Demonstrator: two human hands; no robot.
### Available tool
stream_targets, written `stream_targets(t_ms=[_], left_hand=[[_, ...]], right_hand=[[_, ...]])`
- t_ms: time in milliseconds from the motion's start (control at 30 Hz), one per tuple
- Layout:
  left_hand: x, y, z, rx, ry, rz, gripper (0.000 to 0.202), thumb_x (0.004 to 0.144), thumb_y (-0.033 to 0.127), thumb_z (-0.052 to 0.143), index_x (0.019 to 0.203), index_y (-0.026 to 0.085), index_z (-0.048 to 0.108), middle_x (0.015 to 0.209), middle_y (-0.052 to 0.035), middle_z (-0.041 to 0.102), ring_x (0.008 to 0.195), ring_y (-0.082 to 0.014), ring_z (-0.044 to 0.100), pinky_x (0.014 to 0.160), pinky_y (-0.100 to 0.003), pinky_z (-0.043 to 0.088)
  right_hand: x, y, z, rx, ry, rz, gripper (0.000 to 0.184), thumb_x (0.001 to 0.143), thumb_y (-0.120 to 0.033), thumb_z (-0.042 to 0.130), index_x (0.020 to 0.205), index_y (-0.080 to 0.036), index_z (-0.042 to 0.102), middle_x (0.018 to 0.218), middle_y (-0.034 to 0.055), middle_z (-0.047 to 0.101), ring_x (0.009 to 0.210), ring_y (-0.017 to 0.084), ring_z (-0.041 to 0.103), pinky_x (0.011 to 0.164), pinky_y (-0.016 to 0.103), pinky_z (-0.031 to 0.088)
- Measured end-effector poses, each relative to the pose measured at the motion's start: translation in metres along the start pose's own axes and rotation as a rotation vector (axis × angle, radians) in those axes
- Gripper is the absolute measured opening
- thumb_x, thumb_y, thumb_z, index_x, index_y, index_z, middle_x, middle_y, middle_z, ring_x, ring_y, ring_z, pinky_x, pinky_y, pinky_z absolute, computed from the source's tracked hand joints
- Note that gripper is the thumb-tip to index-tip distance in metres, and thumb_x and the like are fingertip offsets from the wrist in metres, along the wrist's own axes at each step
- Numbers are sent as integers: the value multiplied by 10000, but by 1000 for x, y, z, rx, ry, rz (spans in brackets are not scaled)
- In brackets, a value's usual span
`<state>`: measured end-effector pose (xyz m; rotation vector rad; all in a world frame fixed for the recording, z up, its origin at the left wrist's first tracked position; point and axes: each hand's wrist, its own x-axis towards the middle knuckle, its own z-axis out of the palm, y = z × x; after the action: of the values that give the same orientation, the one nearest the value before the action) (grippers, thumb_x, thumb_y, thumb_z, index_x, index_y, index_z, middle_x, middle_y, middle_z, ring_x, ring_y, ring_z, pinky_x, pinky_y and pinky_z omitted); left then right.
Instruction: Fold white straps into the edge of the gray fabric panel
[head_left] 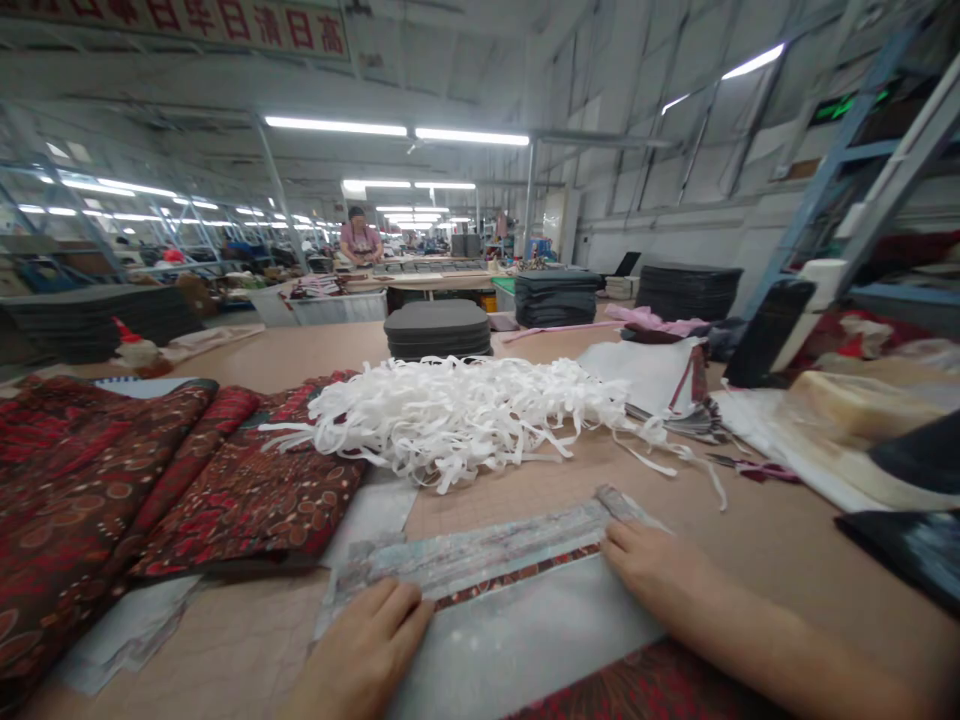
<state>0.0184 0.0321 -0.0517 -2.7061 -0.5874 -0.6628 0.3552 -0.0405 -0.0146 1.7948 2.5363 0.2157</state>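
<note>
A narrow patterned fabric strip (517,578) in brown and red lies across a pale sheet (525,630) on the table before me. My left hand (367,640) has its fingers bent together at the strip's left end. At the other end, my right hand (649,565) pinches the strip, fingertips curled over the edge. Just beyond both hands runs a crinkled, greyish translucent band (495,545). Part of a red patterned cloth (637,685) shows at the bottom edge, below the sheet. What lies under my fingers is hidden.
A tangled heap of white tapes (457,415) lies beyond my hands. Folded red-brown patterned fabric (255,480) covers the left. Scissors (765,470) rest at right. Dark stacked pads (437,325) stand behind the heap, near a red-tipped bottle (139,350). A person (360,238) works farther back.
</note>
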Motion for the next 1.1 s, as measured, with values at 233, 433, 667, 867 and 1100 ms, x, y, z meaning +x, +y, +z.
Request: stream_targets(t_ms=[233, 433, 667, 867, 1100], left_hand=[[-2, 8, -2, 51, -88, 16, 294, 822, 43, 377, 1062, 145, 512, 895, -64, 596, 782, -195, 522, 708, -310, 441], [-26, 0, -4, 36, -51, -73, 286, 842, 53, 350, 1034, 151, 537, 938, -66, 608, 859, -214, 522, 860, -396, 374], [-34, 0, -19, -9, -63, -154, 236, 920, 129, 342, 1017, 154, 556, 914, -41, 612, 903, -202, 513, 943, -402, 281], [-39, -2, -33, -34, -49, -200, 178, 926, 176, 398, 940, 177, 575, 840, -15, 611, 823, -184, 517, 858, -358, 325], [-43, -4, -40, -158, -20, -387, 160, 870, 141, 456, 781, 190, 579, 791, -3, 607, 749, -177, 520, 729, -332, 377]], right_hand=[[54, -86, -1, 132, 163, -379, 131, 811, -96, 529, 925, -135, 580, 876, 55, 600, 798, 191, 534, 686, 285, 418], [52, -76, 9, -31, 111, -349, 98, 722, -68, 578, 797, -115, 622, 759, 77, 610, 653, 199, 536, 522, 297, 374], [88, -128, -10, 164, 96, -493, 131, 779, -101, 524, 875, -147, 599, 827, 65, 607, 716, 187, 532, 598, 290, 414], [113, -151, -3, 212, 88, -545, 125, 811, -111, 496, 784, -152, 611, 763, 69, 608, 700, 193, 532, 604, 294, 415], [126, -161, -1, 289, 144, -565, 62, 844, -168, 538, 841, -179, 599, 814, 26, 591, 742, 172, 508, 639, 273, 401]])
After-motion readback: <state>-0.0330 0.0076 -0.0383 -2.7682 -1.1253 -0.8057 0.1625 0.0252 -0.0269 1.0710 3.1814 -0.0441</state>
